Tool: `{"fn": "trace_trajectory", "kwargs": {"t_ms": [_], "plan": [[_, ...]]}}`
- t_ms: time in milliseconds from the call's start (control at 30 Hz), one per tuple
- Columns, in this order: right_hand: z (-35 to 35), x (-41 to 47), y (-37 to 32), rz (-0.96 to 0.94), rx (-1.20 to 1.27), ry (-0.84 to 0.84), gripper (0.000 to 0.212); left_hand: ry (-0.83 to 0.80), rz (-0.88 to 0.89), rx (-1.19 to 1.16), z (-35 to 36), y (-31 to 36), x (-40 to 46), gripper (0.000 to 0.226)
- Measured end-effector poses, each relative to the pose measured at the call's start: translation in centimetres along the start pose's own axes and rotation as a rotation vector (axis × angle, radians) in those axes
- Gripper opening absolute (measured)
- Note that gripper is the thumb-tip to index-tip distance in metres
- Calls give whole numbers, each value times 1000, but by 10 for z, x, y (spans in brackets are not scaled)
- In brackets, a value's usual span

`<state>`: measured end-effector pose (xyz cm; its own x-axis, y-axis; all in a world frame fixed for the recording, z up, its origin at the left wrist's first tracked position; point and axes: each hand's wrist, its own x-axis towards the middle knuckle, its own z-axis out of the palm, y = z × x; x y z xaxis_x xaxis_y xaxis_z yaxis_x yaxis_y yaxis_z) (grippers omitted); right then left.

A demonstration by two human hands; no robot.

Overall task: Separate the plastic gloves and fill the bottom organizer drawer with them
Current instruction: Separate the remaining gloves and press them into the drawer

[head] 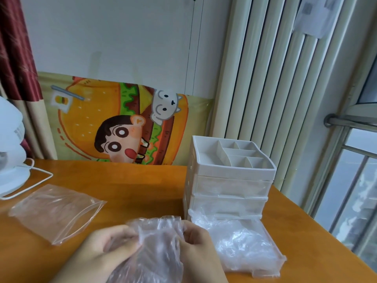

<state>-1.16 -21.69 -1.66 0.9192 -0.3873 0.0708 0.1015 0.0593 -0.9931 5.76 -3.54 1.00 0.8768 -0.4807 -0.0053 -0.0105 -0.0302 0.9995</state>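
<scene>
A bunch of thin clear plastic gloves is held low in the middle, above the wooden table. My left hand pinches its left side and my right hand pinches its right side. To the right stands a white organizer with a divided top tray and clear drawers. Its bottom drawer is pulled out toward me and holds a crumpled pile of clear gloves.
An empty clear zip bag lies flat on the table at the left. A white fan base with its cord sits at the far left edge. A cartoon cloth hangs behind; a radiator and window are on the right.
</scene>
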Motion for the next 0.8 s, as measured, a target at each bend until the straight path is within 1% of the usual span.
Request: {"fn": "trace_trajectory", "kwargs": {"t_ms": [33,67,100,167,233,267,300,333,433,500,533,600,633,667,700,767,800], "plan": [[0,1,-1,0,11,9,47,-13,7,7,1,-1,-1,88],[1,2,-2,-14,3,4,49,-22,7,30,1,-3,0,83],[2,2,-2,-22,-20,2,46,-25,6,77,3,-4,0,68],[0,0,-3,-30,-68,-2,44,-12,22,89,4,-5,-1,19],[-3,-3,-5,-32,-65,5,43,-9,53,84,0,-5,-1,6],[-5,-4,-7,-28,-51,6,44,-26,72,89,-2,-5,-1,14],[-5,-6,-10,-13,-26,12,48,-48,80,92,-6,-5,-1,27],[-4,-7,-13,-9,0,6,51,-61,86,75,-7,-4,-2,32],[-3,-7,-13,-10,6,8,57,-40,63,53,-9,-3,-2,17],[-4,-6,-10,-21,-27,-4,55,-67,59,84,-5,-5,-4,21],[-4,-6,-9,-31,-56,-26,51,-46,58,90,-1,-7,-4,21],[-1,-8,-8,-56,-102,-75,35,79,70,118,8,-10,-5,15],[-1,-8,-7,-48,-81,-98,30,127,83,164,12,-11,-7,16],[-1,-8,-7,-20,-15,-122,32,148,97,215,15,-14,-7,21],[-1,-10,-9,16,69,-174,38,160,108,258,18,-16,-8,28],[-4,-14,-13,64,218,-301,61,198,105,289,20,-18,-9,33],[-6,-14,-14,70,227,-337,66,219,98,301,21,-18,-8,34]]}}
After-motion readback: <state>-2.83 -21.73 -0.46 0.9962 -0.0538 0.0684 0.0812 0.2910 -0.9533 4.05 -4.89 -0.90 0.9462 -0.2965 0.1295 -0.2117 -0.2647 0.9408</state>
